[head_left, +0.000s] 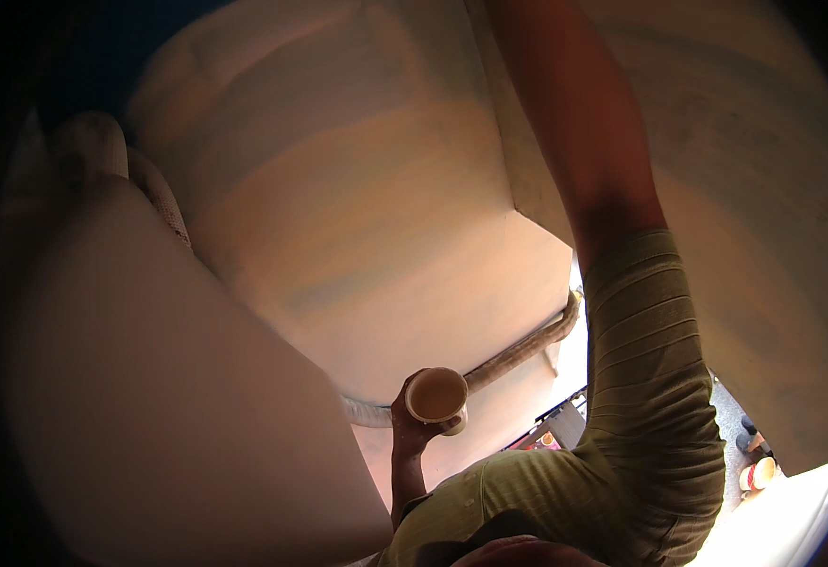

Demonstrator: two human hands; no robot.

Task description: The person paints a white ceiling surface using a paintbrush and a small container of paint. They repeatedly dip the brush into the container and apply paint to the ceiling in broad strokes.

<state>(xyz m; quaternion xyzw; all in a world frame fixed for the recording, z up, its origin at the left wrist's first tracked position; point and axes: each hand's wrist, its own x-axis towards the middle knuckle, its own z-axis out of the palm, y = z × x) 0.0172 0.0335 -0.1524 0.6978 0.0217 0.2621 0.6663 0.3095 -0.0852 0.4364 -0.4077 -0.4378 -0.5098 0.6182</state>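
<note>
Low in the middle of the head view, my left hand (408,433) is wrapped round a pale round cup (437,395). The cup's open top faces up and its inside looks light brown; whether that is liquid or the cup's bottom I cannot tell. My right arm (612,180), in an olive sleeve (642,321), reaches up past the top edge. The right hand is out of the picture, so what it touches is hidden.
Large beige panels (338,189) surround me, with a smooth pinkish surface (178,378) close on the left. A brownish pipe (522,357) runs behind the cup. Thick hose-like shapes (154,184) show at upper left. A red-and-white container (759,473) stands at lower right.
</note>
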